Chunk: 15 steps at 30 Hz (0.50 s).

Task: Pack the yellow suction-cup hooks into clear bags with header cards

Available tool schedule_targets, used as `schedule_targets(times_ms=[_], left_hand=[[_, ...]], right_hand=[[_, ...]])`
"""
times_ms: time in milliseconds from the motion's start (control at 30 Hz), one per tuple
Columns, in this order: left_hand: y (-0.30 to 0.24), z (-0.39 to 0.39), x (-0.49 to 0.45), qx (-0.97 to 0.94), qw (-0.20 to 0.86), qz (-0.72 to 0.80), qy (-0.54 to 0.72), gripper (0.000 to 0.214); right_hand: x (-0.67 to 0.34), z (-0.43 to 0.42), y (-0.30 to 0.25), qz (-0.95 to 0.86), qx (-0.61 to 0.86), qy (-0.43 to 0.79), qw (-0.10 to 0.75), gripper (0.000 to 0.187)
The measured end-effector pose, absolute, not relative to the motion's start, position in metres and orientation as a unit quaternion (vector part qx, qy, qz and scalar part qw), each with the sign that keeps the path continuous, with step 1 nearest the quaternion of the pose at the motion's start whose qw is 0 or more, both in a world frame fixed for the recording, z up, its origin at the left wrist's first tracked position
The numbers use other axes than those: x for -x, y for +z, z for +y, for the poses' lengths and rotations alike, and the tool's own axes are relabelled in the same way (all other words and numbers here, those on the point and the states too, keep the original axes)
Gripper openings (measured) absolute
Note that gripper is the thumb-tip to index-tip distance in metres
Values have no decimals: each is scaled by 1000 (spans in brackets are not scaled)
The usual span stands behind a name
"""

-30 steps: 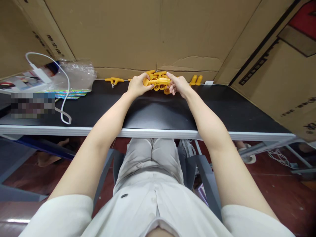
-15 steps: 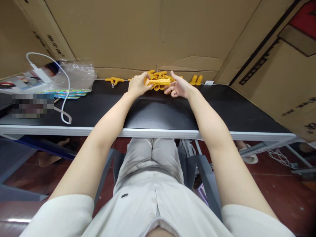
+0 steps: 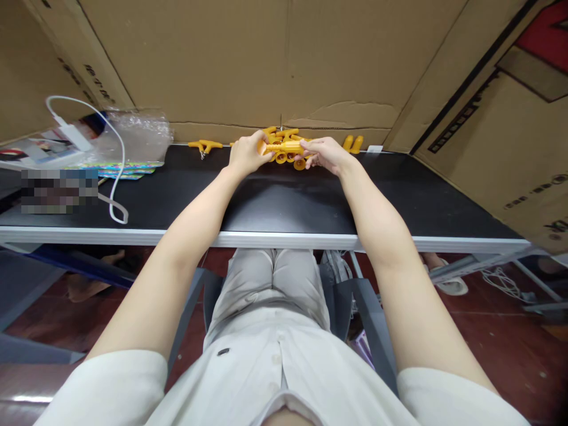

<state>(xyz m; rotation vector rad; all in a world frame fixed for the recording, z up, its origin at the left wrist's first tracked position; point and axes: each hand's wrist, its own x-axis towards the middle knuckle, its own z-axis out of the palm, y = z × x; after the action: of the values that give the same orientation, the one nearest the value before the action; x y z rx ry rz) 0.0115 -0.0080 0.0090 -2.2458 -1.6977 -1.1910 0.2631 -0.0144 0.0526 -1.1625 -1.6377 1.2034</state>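
Both ends of the part [image 3: 284, 147] are pinched by left hand [image 3: 246, 155] and right hand [image 3: 326, 155].
Likely light, stiff plastic; ribbed middle aids grip.

A cream short-sleeved shirt [image 3: 284, 378] has a placket with pale buttons down the front and one small dark button [image 3: 223, 351] beside it. Its loose sleeves [image 3: 128, 378] end above the elbows. The trousers [image 3: 266, 284] are light grey-beige and creased at the lap. The left hand [image 3: 247, 155] and right hand [image 3: 326, 155] are bare.
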Motion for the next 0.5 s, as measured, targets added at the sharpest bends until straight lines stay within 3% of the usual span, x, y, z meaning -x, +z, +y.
schedule_targets(times_ms=[233, 500], left_hand=[[10, -9, -12, 733, 33, -562, -383, 39], [13, -16, -17, 731, 29, -565, -382, 38]], right_hand=[[-257, -1, 44, -634, 454, 468, 415, 49], [-253, 5, 38, -600, 475, 465, 445, 46]])
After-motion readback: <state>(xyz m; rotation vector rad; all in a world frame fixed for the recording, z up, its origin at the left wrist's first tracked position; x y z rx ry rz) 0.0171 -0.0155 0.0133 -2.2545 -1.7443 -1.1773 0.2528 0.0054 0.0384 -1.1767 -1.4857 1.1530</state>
